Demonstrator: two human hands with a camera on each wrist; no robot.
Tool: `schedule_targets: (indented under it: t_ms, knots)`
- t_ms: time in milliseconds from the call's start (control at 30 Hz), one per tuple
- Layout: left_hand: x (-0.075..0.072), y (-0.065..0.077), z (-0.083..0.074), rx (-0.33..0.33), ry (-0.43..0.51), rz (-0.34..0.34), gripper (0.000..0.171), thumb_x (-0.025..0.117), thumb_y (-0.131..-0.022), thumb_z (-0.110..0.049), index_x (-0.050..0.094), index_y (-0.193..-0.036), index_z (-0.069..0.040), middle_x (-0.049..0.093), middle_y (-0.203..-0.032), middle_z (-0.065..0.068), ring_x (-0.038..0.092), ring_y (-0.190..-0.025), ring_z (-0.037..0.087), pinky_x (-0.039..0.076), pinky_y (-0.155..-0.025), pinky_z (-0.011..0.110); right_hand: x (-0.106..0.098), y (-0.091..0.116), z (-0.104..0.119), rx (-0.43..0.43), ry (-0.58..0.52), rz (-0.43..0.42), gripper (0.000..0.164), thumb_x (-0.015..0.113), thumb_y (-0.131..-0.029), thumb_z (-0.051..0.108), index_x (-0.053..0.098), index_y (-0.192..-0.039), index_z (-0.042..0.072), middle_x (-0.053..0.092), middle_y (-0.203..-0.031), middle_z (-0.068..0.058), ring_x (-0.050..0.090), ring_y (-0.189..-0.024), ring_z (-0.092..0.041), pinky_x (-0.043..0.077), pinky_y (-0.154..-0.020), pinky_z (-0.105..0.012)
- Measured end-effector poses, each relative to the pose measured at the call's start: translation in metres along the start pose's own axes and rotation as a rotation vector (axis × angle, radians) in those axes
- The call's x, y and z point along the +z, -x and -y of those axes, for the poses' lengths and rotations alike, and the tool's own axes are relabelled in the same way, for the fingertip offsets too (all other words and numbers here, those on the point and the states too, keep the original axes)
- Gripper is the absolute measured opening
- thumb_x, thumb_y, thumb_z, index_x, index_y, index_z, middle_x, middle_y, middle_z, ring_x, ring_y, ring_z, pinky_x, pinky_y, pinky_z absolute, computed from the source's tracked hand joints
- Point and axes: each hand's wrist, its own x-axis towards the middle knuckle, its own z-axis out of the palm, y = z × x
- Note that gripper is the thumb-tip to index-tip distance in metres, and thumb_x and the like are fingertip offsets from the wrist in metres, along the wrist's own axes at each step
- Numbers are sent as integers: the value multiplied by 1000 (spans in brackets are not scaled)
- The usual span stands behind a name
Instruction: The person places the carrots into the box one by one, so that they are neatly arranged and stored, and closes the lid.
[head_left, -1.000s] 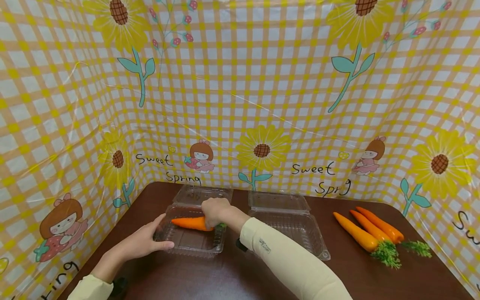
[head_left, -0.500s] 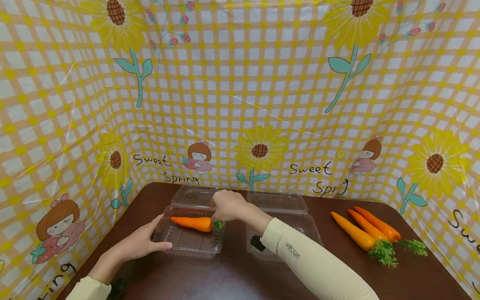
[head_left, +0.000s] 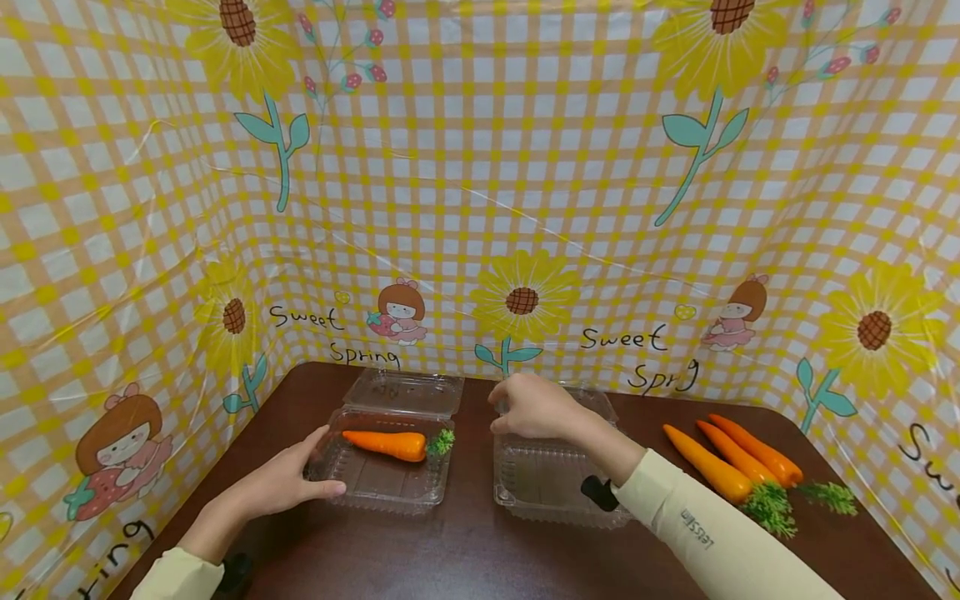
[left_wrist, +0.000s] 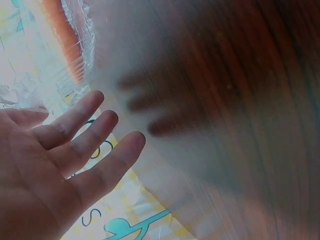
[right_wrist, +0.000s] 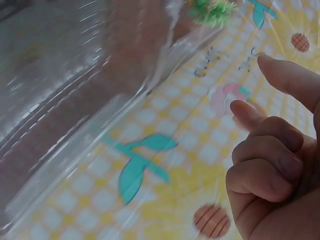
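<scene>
"Where does the single carrot (head_left: 384,445) lie?"

"Inside the clear box (head_left: 390,503), on its side, its leafy top (head_left: 441,442) at the box's right rim. The lid (head_left: 405,392) is folded back behind the box."

"And the left hand (head_left: 277,483)?"

"At the box's left side, fingers straight and spread, thumb by the near corner. Whether it touches the plastic cannot be told."

"The right hand (head_left: 536,408)?"

"Well apart from the left, off to the right of the box, above a second container (head_left: 547,510). It holds nothing: thumb and forefinger stand apart, the other fingers bent."

"Anything else?"

"Three more carrots (head_left: 738,454) lie close together on the dark table (head_left: 435,558), far to the right of the box."
</scene>
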Motion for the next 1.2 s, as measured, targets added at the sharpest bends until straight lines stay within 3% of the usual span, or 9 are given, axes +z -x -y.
schedule_targets:
  t_ms: [133, 200, 333, 467, 533, 800, 1033, 1100, 1200]
  knots:
    - [0, -1, 0, 5, -3, -1, 107, 76, -87, -51, 15, -161, -2, 53, -139, 26, 52, -128, 41, 45, -98, 61, -9, 19, -24, 24, -20, -22, 42, 78, -88, 25, 71, -125, 7, 73, -113, -7, 69, -88, -23, 54, -76, -41]
    - [0, 0, 0, 8, -4, -1, 107, 75, -87, -51, 15, -160, -2, 52, -140, 27, 52, -128, 42, 45, -98, 61, -14, 29, -36, 45, -38, -32, 43, 78, -88, 26, 70, -125, 6, 73, -112, -8, 67, -83, -21, 52, -75, -40]
    - [0, 1, 0, 5, -9, -3, 107, 75, -87, -51, 15, -160, -1, 52, -139, 26, 52, -128, 41, 45, -98, 61, -22, 47, -60, 85, -97, -48, 47, 77, -89, 27, 67, -129, 4, 69, -84, -5, 51, -57, -15, 42, -61, -34]
    - [-1, 2, 0, 1, -11, -8, 107, 75, -87, -51, 15, -160, -2, 53, -138, 25, 54, -126, 41, 46, -97, 61, -30, 64, -83, 121, -136, -77, 49, 75, -90, 27, 65, -131, 2, 53, -59, -1, 39, -48, -13, 37, -55, -31]
    - [-1, 2, 0, 4, -11, -8, 107, 75, -87, -51, 15, -160, -2, 54, -138, 25, 54, -125, 40, 46, -97, 60, -33, 72, -94, 130, -133, -97, 50, 75, -90, 27, 65, -131, 1, 48, -58, 0, 36, -49, -13, 35, -55, -31]
    - [0, 3, -3, 20, -9, -2, 107, 74, -88, -51, 14, -160, 1, 53, -137, 27, 54, -125, 41, 46, -96, 60, -39, 104, -134, 164, -137, -158, 54, 75, -90, 30, 64, -130, -3, 50, -67, -2, 40, -57, -14, 36, -56, -30]
    - [0, 4, -4, 13, -5, 4, 106, 74, -89, -51, 14, -160, 0, 52, -139, 28, 53, -127, 42, 46, -97, 61, -40, 126, -160, 230, -203, -175, 57, 73, -92, 34, 62, -133, -3, 46, -69, -4, 36, -57, -14, 31, -54, -30]
    - [-1, 4, -4, 14, -5, 3, 106, 74, -89, -51, 14, -160, 1, 51, -140, 28, 52, -127, 43, 46, -97, 62, -41, 131, -166, 254, -202, -176, 58, 73, -91, 37, 62, -133, -2, 56, -79, -9, 42, -63, -16, 34, -56, -30]
    - [-1, 4, -3, 9, -4, 1, 106, 74, -89, -51, 14, -160, 0, 51, -140, 27, 52, -128, 42, 45, -97, 62, -43, 139, -176, 293, -199, -163, 63, 72, -92, 43, 61, -135, -2, 63, -113, -30, 62, -88, -37, 49, -69, -39]
